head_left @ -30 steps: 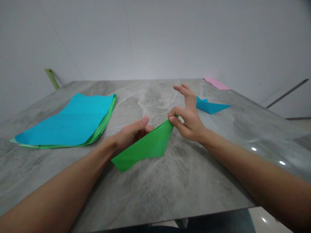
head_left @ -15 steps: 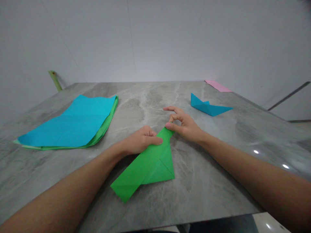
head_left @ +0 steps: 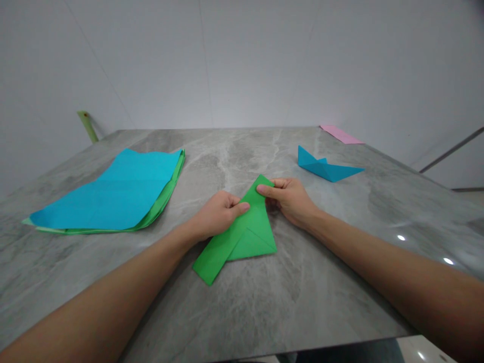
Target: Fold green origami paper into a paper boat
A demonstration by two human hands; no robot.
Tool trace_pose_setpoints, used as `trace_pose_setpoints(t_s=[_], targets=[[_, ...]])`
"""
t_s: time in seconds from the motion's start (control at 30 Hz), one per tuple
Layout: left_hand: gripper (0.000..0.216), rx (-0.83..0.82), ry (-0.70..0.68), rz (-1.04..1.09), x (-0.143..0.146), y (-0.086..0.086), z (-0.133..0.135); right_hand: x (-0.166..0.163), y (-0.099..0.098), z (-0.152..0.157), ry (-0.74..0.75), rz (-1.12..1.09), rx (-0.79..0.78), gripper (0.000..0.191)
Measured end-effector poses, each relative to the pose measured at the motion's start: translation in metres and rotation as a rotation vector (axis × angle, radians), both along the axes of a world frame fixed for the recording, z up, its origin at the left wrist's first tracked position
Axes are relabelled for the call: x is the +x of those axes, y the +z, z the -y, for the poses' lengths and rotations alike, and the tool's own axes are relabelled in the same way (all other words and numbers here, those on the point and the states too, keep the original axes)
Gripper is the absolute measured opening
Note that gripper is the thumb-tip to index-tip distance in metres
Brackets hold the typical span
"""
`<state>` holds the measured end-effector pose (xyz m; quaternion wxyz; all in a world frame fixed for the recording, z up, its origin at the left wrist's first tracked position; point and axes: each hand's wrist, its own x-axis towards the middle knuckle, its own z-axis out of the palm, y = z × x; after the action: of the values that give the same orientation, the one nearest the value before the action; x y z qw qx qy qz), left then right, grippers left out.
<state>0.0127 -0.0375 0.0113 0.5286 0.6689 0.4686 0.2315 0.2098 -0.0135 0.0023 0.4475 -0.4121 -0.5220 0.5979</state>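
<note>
A green sheet of paper (head_left: 244,227), folded into a triangle with a long band along one side, is held tilted above the table between both hands. My left hand (head_left: 219,214) grips its left edge, thumb on top and the other fingers curled behind. At the upper right corner, my right hand (head_left: 289,199) pinches the paper with the thumb on the front and fingers behind. The fingertips behind the paper are hidden. Farther back on the right sits a blue folded paper boat (head_left: 327,170), apart from both hands.
To the left lies a stack of blue and green paper sheets (head_left: 109,194). A pink paper (head_left: 340,134) rests at the table's far right edge by the wall. Behind the far left edge a light green strip (head_left: 87,126) sticks up. The grey marbled table (head_left: 321,302) ends close to me.
The green paper has moved up and away from me, its lower end lifting rightward. My right hand's raised fingers have closed behind the corner. The left hand has shifted slightly.
</note>
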Motion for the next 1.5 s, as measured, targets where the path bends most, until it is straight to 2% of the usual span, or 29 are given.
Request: trace_pose_setpoints(t_s=[0.17,0.37,0.7,0.97,1.03,1.13,1.2,1.3,1.4,1.5], targets=[[0.037,-0.072,0.020,0.053,0.000,0.000,-0.001,-0.005,0.003,0.004,-0.124,-0.089,-0.035,0.029],[0.038,-0.148,0.066,0.128,0.000,-0.001,0.000,-0.010,0.003,0.009,-0.030,-0.140,-0.065,0.026],[0.023,-0.345,-0.022,0.183,-0.001,0.004,0.000,-0.002,-0.001,-0.003,-0.275,-0.168,0.018,0.025],[0.022,-0.317,-0.038,0.106,-0.001,0.010,0.004,0.011,-0.002,-0.022,-0.509,-0.202,0.098,0.030],[0.023,-0.298,-0.021,0.101,-0.001,0.009,0.004,0.013,-0.002,-0.023,-0.455,-0.224,0.047,0.028],[0.023,-0.277,0.034,0.119,-0.001,0.006,0.003,0.014,0.000,-0.021,-0.237,-0.212,-0.094,0.026],[0.022,-0.259,0.082,0.122,0.000,0.005,0.003,0.013,0.000,-0.019,-0.157,-0.177,-0.138,0.026],[0.019,-0.308,0.110,0.136,0.003,0.007,0.005,0.011,0.000,-0.017,-0.240,-0.143,-0.117,0.024],[0.016,-0.421,0.060,0.181,0.005,0.009,0.008,0.010,-0.001,-0.018,-0.336,-0.140,-0.082,0.025],[0.015,-0.457,0.031,0.184,0.004,0.010,0.009,0.011,0.000,-0.018,-0.322,-0.144,-0.081,0.026]])
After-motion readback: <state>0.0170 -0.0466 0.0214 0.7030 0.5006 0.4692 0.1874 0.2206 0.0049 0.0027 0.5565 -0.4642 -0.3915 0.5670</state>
